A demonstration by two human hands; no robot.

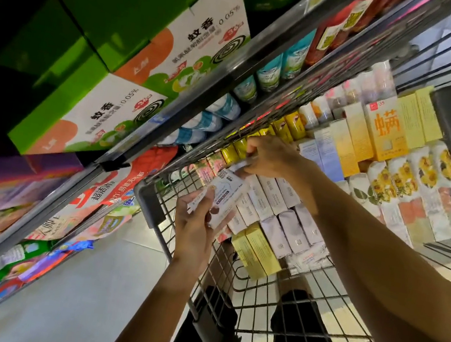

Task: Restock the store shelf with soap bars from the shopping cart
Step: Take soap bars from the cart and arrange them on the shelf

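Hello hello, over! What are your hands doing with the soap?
Left hand grips white soap box over cart. Right hand pinches another box, blurred. Shelf beside cart, nothing blocking.

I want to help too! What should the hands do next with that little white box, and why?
Probably lift the white printed soap box out of the wire shopping cart toward the shelf: the left hand already grips it, and the right hand pinches its top.

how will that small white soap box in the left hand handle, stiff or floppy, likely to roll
The small white cardboard soap box looks stiff: its printed faces stay flat in the left hand. Flat sides and square corners suggest it won't roll. It probably stacks steadily, like the white boxes packed in the wire shopping cart.
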